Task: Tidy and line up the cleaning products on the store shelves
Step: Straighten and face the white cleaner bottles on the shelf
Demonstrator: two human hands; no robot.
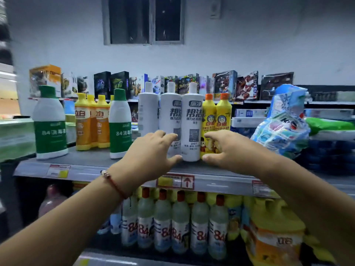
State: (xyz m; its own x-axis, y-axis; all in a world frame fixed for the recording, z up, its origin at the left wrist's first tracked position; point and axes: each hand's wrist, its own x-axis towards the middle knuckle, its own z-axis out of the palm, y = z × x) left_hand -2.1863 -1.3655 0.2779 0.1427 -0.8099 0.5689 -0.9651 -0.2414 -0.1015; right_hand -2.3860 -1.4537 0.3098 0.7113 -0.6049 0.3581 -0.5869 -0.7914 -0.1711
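On the upper shelf, three tall white toilet-cleaner bottles stand in a tight row near the middle of the front edge, with two yellow orange-capped dish-soap bottles touching them on the right. The left hand reaches in with fingers loosely spread and nearly straight, its fingertips against the lower front of the middle white bottle and its thumb near the base of the one beside it; it presses rather than clasps. The right hand is likewise open, fingers laid on the lower label of the nearer yellow bottle, thumb low by its base. The step in hand looks like squaring this group up to the shelf's front edge. To do it well, the push should stay low on the bottles, since they are tall and narrow and would likely tip if nudged near the cap; both hands should move together so the row slides as a block. Two green-capped 84 disinfectant bottles and a cluster of yellow-capped orange bottles stand further left, less evenly spaced, and probably need lining up afterwards. A blue bagged product leans at the shelf's right end.
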